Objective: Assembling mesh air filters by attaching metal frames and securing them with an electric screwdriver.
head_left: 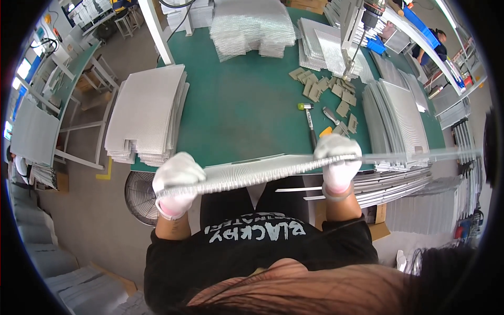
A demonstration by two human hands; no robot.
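From the head camera I see both gloved hands gripping a thin perforated metal panel edge-on, held level above the near edge of the green table. My left hand is closed around its left end, fingers curled over the top; my right hand clamps it further right, and the panel runs on past it. A stack of similar sheets lies far left, small tan pieces and a knife far right.
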